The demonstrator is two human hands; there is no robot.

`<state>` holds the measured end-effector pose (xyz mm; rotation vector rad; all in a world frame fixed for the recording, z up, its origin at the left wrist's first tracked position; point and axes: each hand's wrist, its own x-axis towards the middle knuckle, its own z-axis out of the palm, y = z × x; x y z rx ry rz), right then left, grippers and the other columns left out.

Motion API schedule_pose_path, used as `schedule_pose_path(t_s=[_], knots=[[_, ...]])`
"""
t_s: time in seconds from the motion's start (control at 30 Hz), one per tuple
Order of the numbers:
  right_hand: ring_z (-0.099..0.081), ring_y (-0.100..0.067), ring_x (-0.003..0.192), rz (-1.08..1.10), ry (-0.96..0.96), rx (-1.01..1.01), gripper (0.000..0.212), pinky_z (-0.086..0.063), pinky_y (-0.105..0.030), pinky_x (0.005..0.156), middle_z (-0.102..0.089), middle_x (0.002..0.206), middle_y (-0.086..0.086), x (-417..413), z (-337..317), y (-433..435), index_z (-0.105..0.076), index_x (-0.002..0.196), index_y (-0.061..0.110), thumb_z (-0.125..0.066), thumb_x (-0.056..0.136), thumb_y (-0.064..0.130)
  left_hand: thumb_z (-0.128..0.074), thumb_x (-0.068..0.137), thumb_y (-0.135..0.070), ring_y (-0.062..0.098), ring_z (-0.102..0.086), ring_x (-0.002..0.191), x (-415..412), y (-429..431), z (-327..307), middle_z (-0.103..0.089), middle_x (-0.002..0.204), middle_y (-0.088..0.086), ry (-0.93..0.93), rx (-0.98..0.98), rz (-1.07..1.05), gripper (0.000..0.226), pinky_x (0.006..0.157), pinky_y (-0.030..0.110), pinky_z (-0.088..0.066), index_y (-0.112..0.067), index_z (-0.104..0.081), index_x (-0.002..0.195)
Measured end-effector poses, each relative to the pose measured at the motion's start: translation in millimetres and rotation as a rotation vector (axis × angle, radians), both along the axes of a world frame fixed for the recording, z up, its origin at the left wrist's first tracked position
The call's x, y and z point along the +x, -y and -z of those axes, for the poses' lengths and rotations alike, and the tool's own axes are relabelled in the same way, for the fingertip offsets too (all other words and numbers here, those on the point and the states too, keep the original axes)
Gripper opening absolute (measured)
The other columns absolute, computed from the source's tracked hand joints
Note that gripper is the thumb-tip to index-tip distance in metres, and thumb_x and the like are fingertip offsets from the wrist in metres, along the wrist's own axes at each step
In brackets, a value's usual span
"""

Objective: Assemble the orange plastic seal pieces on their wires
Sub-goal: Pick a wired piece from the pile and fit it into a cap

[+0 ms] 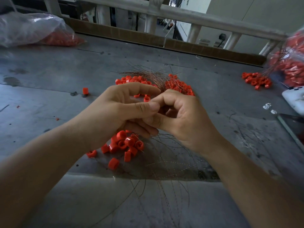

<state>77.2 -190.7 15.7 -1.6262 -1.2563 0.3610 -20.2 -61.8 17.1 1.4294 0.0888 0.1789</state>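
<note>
Forearms (49, 162) converge over the table (49, 71). Left hand (121, 109) and right hand (181, 119) curl, fingertips touching; what they grasp cannot be told.

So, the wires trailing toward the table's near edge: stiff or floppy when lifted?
Probably floppy: the wires lie in thin, loose curves. Likely very light, being hair-thin. They cross one another, so lifting one may drag others.

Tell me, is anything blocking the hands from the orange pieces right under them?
Nothing visible blocks them. The near pile lies just below the left hand, next to the right hand. Only thin wires trail beside it.
</note>
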Motion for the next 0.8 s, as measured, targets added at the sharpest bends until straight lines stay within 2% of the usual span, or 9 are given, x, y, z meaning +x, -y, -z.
schedule_pose_path(t_s=[0.07,0.13,0.27,0.33,0.43,0.57,0.67,0.73,0.8], knots=[[-0.057,-0.001,0.075,-0.012,-0.048,-0.023,0.027,-0.048,-0.019,0.067,-0.061,0.087,0.002,2.7,-2.4,0.1,-0.062,0.087,0.029,-0.068,0.062,0.035,-0.071,0.054,-0.024,0.024,-0.068,0.055,1.0,-1.3,-0.5,-0.069,0.067,0.015,-0.002,-0.044,0.000,0.035,0.047,0.023,-0.053,-0.019,-0.072,0.089],[-0.062,-0.006,0.077,-0.032,-0.137,-0.016,0.034,-0.053,-0.024,0.071,-0.065,0.086,0.004,6.9,-5.6,1.8,-0.062,0.092,0.025,-0.070,0.061,0.036,-0.070,0.055,-0.021,0.020,-0.068,0.055,1.3,-3.5,-1.8,-0.069,0.066,0.012,0.020,-0.097,-0.012,0.034,0.047,0.023,-0.053,-0.016,-0.072,0.088],[-0.063,-0.001,0.070,-0.049,-0.216,0.012,0.026,-0.046,-0.011,0.063,-0.068,0.074,0.009,10.4,-10.4,6.1,-0.064,0.090,0.020,-0.063,0.070,0.035,-0.073,0.057,-0.009,0.016,-0.068,0.057,1.1,-9.0,-6.0,-0.070,0.067,0.010,0.099,-0.210,-0.065,0.035,0.049,0.020,-0.053,-0.010,-0.068,0.092],[-0.062,-0.002,0.062,-0.055,-0.217,-0.017,0.019,-0.046,-0.012,0.058,-0.067,0.067,0.008,9.6,-10.8,6.7,-0.064,0.086,0.018,-0.061,0.070,0.028,-0.067,0.055,-0.017,0.015,-0.068,0.058,0.5,-10.7,-7.5,-0.071,0.070,0.011,0.134,-0.268,-0.082,0.032,0.050,0.019,-0.053,-0.011,-0.072,0.086],[-0.056,-0.002,0.048,-0.032,-0.193,-0.039,0.013,-0.044,-0.015,0.047,-0.062,0.055,0.008,9.0,-12.5,7.6,-0.064,0.079,0.018,-0.060,0.071,0.026,-0.067,0.054,-0.016,0.015,-0.068,0.059,-0.5,-12.3,-8.6,-0.071,0.071,0.012,0.150,-0.299,-0.085,0.030,0.051,0.019,-0.053,-0.012,-0.074,0.082],[-0.047,-0.003,0.041,-0.015,-0.215,-0.040,0.017,-0.038,-0.015,0.039,-0.057,0.051,0.005,13.3,-17.5,12.4,-0.065,0.076,0.014,-0.061,0.069,0.028,-0.072,0.058,-0.017,0.007,-0.064,0.054,-1.9,-12.0,-8.7,-0.070,0.068,0.004,0.175,-0.205,-0.093,0.013,0.050,0.016,-0.051,-0.016,-0.074,0.070],[-0.046,-0.003,0.040,-0.007,-0.208,-0.051,0.018,-0.037,-0.014,0.038,-0.057,0.052,0.004,18.2,-20.7,15.4,-0.066,0.078,0.012,-0.062,0.069,0.027,-0.070,0.050,-0.020,0.004,-0.060,0.049,-2.2,-14.3,-8.5,-0.068,0.062,0.000,0.181,-0.083,-0.170,0.008,0.047,0.013,-0.048,-0.016,-0.070,0.057],[-0.047,-0.003,0.041,0.010,-0.187,-0.054,0.018,-0.037,-0.014,0.039,-0.058,0.054,0.004,20.5,-21.9,16.4,-0.066,0.078,0.012,-0.062,0.069,0.027,-0.078,0.047,-0.010,0.006,-0.060,0.048,-2.9,-18.1,-8.9,-0.064,0.056,-0.001,0.166,0.018,-0.196,0.014,0.046,0.014,-0.047,-0.015,-0.070,0.057],[-0.048,-0.002,0.042,0.033,-0.165,-0.048,0.017,-0.038,-0.014,0.040,-0.059,0.054,0.005,22.6,-22.7,17.1,-0.066,0.078,0.013,-0.062,0.069,0.027,-0.082,0.041,-0.009,0.009,-0.061,0.049,-3.7,-21.8,-9.5,-0.064,0.056,-0.001,0.138,0.145,-0.233,0.025,0.047,0.016,-0.049,-0.016,-0.072,0.063]])
